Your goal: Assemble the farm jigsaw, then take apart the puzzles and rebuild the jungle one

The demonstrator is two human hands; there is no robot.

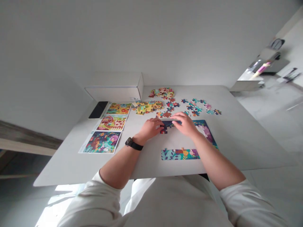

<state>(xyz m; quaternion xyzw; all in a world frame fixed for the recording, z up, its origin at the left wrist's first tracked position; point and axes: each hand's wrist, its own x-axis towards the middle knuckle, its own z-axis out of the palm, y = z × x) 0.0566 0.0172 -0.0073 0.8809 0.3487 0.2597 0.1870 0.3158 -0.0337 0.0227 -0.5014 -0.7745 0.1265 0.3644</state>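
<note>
A partly joined puzzle border lies on the table, with a dark blue top strip (169,123), a purple right side (208,134) and a teal bottom strip (171,155). My left hand (151,128), with a black watch on the wrist, rests at the top left corner, its fingertips on a dark blue piece (163,130). My right hand (183,123) is over the top strip, fingers bent and apart, with nothing visible between them. Loose blue and teal pieces (195,108) lie beyond the right hand.
Yellow pieces (148,107) and a mixed pile (163,92) lie farther back. At the left are a sheet with three printed pictures (101,142), a black phone (98,109) and a white box (115,91) near the wall.
</note>
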